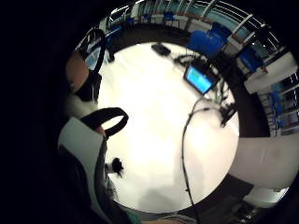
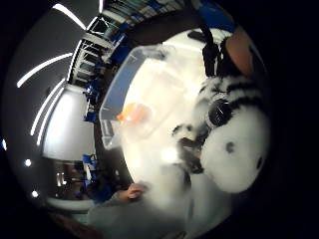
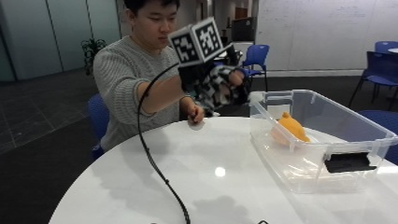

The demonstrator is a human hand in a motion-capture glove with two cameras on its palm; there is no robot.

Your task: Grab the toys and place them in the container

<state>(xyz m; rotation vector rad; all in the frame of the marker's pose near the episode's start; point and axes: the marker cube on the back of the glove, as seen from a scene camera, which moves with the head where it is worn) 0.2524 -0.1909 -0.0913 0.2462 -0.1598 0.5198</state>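
The zebra toy (image 3: 214, 91) is a soft plush with black and white stripes, and it is up in the air, above the far edge of the round white worktop (image 3: 205, 172) and just beside the container (image 3: 323, 140). The gloved right hand (image 3: 208, 77) holds it, with the fingers curled around its body. The container is a clear plastic box with thin walls, an open top and a black latch on its near end; it stands on the worktop. Inside it lies an orange toy (image 3: 291, 127) of smooth rounded shape. The person's bare hand (image 3: 196, 115) rests on the worktop under the raised arm. The thumb side palm view shows the zebra toy (image 2: 234, 144) very close, with its fuzzy white muzzle and a round dark eye, and behind it the container (image 2: 112, 99) with the orange toy (image 2: 133, 112). The little finger side palm view shows no toy, only the glossy worktop (image 1: 154, 126) with a small lit screen (image 1: 199, 80) near its far edge.
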